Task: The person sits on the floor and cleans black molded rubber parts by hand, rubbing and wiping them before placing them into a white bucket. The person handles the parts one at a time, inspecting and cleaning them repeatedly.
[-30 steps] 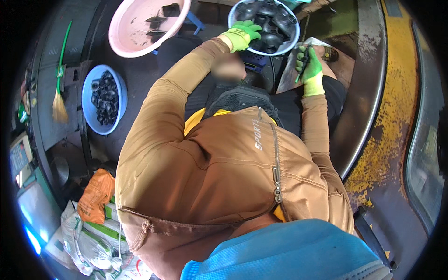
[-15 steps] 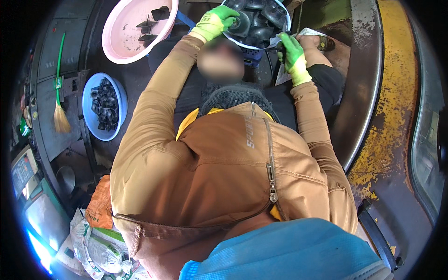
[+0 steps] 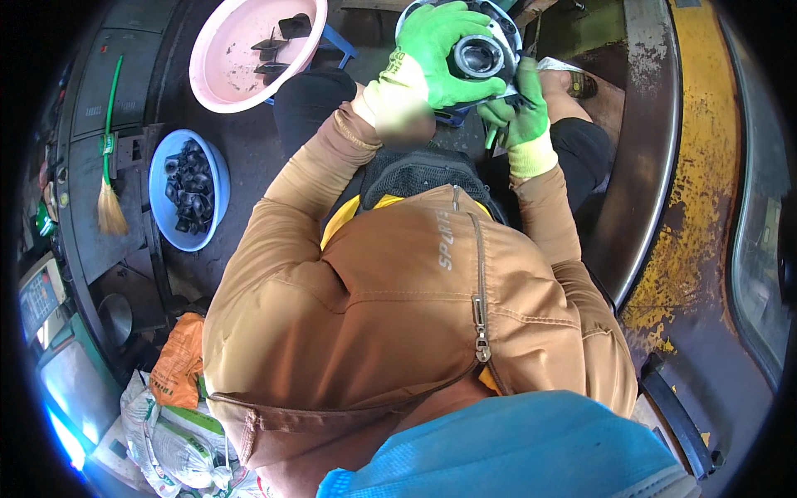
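Note:
My left hand (image 3: 444,54) in a green and yellow glove is closed around a black round rubber part (image 3: 479,58), its ring-shaped opening facing up. It holds the part above a white-rimmed basin (image 3: 516,37), which the hand largely covers. Just to the right, my right hand (image 3: 525,116), gloved alike, has its fingers curled close to the part. A dark narrow thing shows at its fingers, but what it grips is too unclear to name.
A pink basin (image 3: 203,62) with a few black pieces stands at the far left beside a blue stool (image 3: 339,41). Nearer is a blue basin (image 3: 158,199) of black parts (image 3: 189,187). A broom (image 3: 110,207) hangs at left; a worn yellow machine frame (image 3: 706,166) runs along the right.
My left hand has moved right and nearer, now lifting a black rubber part from the basin. My right hand has drawn slightly nearer, its fingers curling in.

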The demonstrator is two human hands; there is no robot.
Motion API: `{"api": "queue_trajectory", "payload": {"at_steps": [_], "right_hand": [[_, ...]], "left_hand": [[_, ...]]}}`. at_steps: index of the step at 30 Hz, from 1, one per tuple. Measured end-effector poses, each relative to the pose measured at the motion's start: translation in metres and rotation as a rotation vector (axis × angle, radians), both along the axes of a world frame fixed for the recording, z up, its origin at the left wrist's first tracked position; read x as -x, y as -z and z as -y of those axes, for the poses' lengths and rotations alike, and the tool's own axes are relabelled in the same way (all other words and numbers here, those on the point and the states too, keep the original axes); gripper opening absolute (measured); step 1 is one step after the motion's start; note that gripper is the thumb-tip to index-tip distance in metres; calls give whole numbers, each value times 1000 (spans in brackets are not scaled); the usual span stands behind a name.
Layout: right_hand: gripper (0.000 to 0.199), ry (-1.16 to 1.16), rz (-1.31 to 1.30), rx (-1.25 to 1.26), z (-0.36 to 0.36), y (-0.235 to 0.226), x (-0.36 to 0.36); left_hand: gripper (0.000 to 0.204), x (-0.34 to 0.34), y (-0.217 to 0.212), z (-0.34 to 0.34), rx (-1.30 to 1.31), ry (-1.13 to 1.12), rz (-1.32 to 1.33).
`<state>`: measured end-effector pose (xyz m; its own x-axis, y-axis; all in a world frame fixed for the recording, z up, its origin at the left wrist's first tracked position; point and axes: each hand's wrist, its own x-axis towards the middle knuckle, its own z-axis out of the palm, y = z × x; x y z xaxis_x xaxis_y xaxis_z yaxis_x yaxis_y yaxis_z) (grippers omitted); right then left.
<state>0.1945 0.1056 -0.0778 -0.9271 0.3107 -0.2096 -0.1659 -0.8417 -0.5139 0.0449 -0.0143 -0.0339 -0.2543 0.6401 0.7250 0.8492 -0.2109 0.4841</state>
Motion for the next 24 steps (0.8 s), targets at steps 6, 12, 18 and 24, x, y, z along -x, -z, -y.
{"api": "queue_trajectory", "payload": {"at_steps": [6,12,18,24], "right_hand": [[41,209,242,-812,22,19,-8],[49,525,-78,-1381,38,4,-6],[54,307,-3,-1396,33,-25,-5],[44,-98,68,-1048,23,-11,-14]], "left_hand": [[55,-12,-8,-3,-59,200,372],[58,-36,1,-1,-14,171,389],[47,-34,-6,7,0,317,512],[45,-24,-14,16,218,512,540]]}}
